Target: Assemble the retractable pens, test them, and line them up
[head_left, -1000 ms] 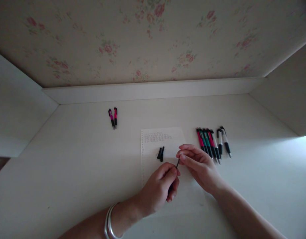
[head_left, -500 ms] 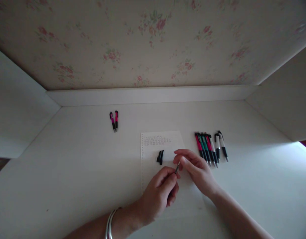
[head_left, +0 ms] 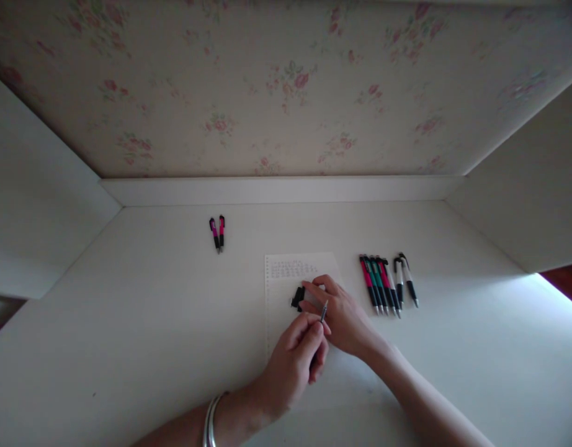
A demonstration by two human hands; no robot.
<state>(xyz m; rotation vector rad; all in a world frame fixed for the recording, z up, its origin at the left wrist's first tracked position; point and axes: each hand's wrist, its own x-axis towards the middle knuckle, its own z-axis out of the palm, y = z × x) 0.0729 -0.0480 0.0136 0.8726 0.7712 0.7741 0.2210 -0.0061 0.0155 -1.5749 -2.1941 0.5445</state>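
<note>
My left hand is closed around a pen; its narrow metallic tip pokes up past the thumb, and the rest is hidden in the fist. Just beyond it, my right hand stretches leftward over the lined paper, fingers apart. Its fingertips are at the right edge of small black pen parts lying on the sheet; whether they touch cannot be made out. Handwriting fills the upper lines of the sheet.
Several pens with pink, green and white barrels lie in a row to the right, with two white-and-black pens beside them. Two pink and purple pens lie at the back left. White panels and a papered wall enclose the desk.
My right hand has moved away from the pen tip, left and down to the black parts on the paper. The left hand keeps its hold. The camera view has shifted slightly.
</note>
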